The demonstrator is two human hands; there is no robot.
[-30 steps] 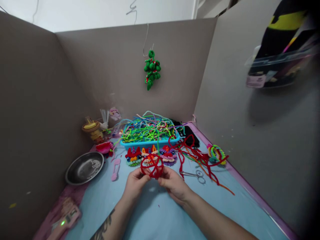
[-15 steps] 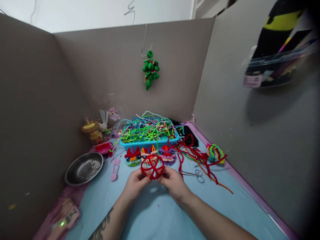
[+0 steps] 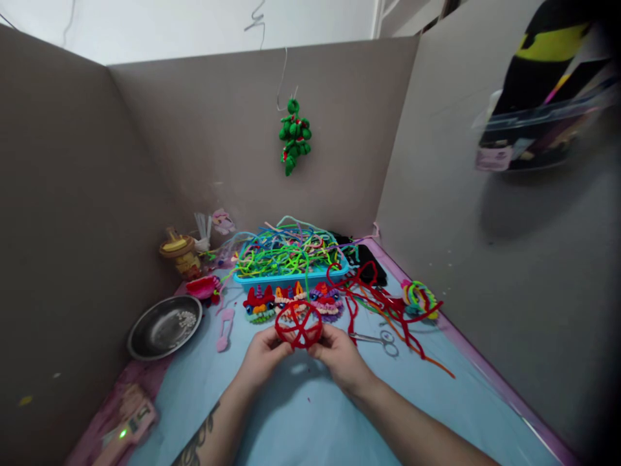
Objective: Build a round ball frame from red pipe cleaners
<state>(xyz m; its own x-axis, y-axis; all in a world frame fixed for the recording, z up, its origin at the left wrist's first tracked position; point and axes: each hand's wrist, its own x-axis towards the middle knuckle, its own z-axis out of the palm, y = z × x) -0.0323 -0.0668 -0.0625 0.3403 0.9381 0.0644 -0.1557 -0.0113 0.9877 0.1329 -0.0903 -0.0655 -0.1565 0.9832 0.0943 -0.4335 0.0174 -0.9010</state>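
Observation:
A red pipe-cleaner wheel [image 3: 299, 331], a ring with several spokes meeting in its middle, is held up above the blue table cover. My left hand [image 3: 266, 356] grips its lower left rim between thumb and fingers. On the opposite side my right hand [image 3: 337, 355] pinches the rim the same way. Some fingertips are hidden behind the wheel. Just beyond it stand several small fuzzy creature figures [image 3: 259, 303] in mixed colours. To the right of my right hand lie scissors [image 3: 373, 339] and a tangle of loose red pipe cleaners [image 3: 383, 298].
A blue basket [image 3: 257, 282] heaped with coloured pipe cleaners stands at the back. Leftward are a metal bowl [image 3: 145, 336], a pink clip-shaped piece [image 3: 224, 330] and a pink glue gun [image 3: 126, 430] with a green light. Grey panels [image 3: 436, 213] close in three sides; green pipe-cleaner work [image 3: 294, 136] hangs behind.
Hardly anything differs. The whole view has shifted slightly, while both hands keep the same hold on the red wheel.

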